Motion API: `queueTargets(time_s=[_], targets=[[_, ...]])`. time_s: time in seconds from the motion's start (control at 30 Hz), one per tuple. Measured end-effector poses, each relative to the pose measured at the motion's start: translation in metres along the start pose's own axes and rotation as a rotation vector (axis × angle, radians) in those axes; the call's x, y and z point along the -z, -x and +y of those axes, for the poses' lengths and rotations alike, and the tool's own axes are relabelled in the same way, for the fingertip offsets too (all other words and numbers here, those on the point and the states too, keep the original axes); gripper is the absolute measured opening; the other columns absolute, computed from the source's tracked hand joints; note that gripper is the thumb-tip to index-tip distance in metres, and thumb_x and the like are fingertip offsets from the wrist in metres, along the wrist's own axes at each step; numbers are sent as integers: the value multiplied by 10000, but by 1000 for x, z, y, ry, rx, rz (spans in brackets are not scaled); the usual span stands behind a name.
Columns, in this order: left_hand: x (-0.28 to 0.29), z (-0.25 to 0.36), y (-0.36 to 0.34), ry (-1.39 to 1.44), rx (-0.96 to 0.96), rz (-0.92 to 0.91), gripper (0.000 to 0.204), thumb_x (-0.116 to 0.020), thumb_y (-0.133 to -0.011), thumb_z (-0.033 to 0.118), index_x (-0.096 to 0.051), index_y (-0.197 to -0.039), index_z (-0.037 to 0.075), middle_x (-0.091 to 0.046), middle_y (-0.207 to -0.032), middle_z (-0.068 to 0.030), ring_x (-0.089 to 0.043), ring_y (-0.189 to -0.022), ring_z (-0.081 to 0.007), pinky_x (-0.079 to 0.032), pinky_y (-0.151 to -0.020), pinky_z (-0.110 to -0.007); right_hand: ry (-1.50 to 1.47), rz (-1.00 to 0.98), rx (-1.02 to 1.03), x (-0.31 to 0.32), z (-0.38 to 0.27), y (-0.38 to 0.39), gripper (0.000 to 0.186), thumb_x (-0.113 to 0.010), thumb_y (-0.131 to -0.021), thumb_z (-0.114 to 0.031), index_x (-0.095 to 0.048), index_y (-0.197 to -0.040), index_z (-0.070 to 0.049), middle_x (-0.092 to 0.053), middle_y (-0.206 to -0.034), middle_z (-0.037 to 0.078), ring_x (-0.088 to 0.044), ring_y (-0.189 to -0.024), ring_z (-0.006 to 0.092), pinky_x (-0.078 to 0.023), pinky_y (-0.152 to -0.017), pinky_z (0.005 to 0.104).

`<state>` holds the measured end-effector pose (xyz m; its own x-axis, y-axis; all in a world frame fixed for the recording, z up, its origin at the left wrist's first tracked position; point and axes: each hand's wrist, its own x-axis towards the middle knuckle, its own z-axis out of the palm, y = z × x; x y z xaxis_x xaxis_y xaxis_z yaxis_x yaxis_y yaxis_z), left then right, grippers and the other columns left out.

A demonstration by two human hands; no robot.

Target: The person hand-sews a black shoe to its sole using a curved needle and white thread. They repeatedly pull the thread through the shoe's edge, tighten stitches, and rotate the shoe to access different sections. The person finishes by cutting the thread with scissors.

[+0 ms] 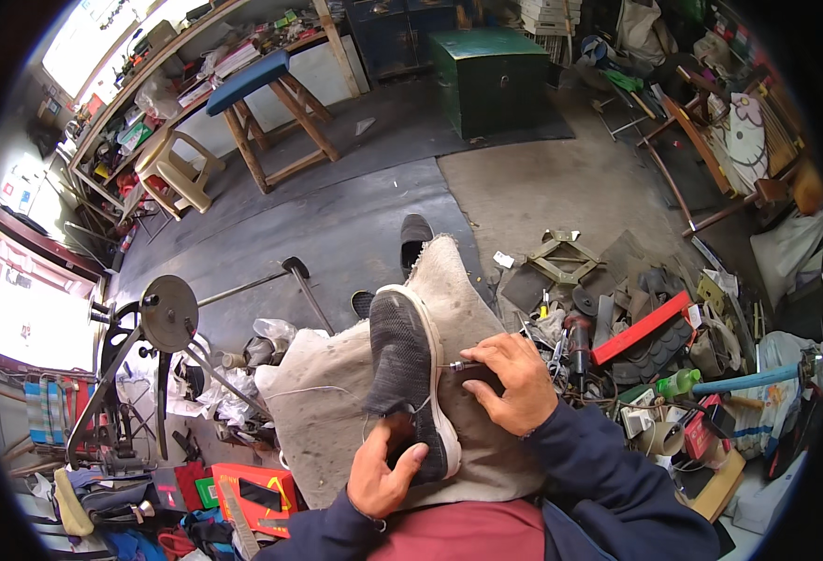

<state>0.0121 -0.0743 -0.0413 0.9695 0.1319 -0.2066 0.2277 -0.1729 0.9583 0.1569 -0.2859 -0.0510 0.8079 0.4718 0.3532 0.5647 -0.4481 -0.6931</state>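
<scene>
Left hand (385,470): you hold the shoe (398,351).
Right hand (519,381): apart, you pinch a tool (459,366).
Cloth (313,439): shoe reaches its far edge.
Room: green chest (488,86), dark mat (337,210).

Glare from left windows (42,313), fisheye-bent edges.

At the upper left there is a bench (338,49) with many small things (236,58) upon it, and before it stand a blue stool (251,79) and a cream stool (180,166), while farther to the right is a green chest (496,89). On the left side one sees a round wheel (170,313) on a metal stand (163,397), and below, a red box (234,473) bearing a dark phone (260,494). At the right, a red bar (641,327) lies among scraps (656,283), near a green bottle (678,382).
</scene>
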Motion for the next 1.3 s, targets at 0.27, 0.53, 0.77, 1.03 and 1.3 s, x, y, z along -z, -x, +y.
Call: queueTargets(time_s=[0.27,0.53,0.77,1.03,1.3], targets=[[1,2,-45,466,-62,-4,485,-637,-1010,115,-503,-1445,-53,-589,-1418,-117,-544,-1288,-199,-385,-1121,-329,-48,-158,142,-18,-2,-24,262,-761,-779,-36,-691,-1030,-55,-623,-951,104,-635,-882,313,-527,-762,398],[17,-5,-60,487,-167,5,487,-651,-990,69,-521,-1446,-42,-604,-1416,-111,-552,-1299,-202,-394,-1118,-327,-193,-273,6,-18,-16,-37,205,-780,-891,-154,-694,-1013,-14,-716,-844,154,-731,-742,275,-565,-676,341],[25,-19,-57,440,-212,15,490,-684,-978,86,-541,-1430,-37,-617,-1399,-104,-562,-1279,-195,-413,-1099,-325,-167,-337,7,-23,-29,-49,209,-809,-878,-185,-711,-936,-9,-733,-780,153,-733,-688,255,-560,-636,331],[38,-28,-50,371,-273,23,529,-714,-963,102,-531,-1439,-37,-597,-1427,-139,-547,-1312,-229,-404,-1120,-346,-220,-312,-113,-40,-43,-36,200,-815,-894,-165,-719,-957,-1,-690,-697,74,-630,-614,79,-515,-588,264],[34,-32,-55,358,-298,156,440,-667,-978,60,-568,-1394,-43,-623,-1384,-166,-572,-1284,-255,-421,-1105,-353,28,-353,42,-61,-42,-56,135,-706,-912,-154,-637,-933,-39,-685,-855,199,-680,-811,414,-539,-690,449]])
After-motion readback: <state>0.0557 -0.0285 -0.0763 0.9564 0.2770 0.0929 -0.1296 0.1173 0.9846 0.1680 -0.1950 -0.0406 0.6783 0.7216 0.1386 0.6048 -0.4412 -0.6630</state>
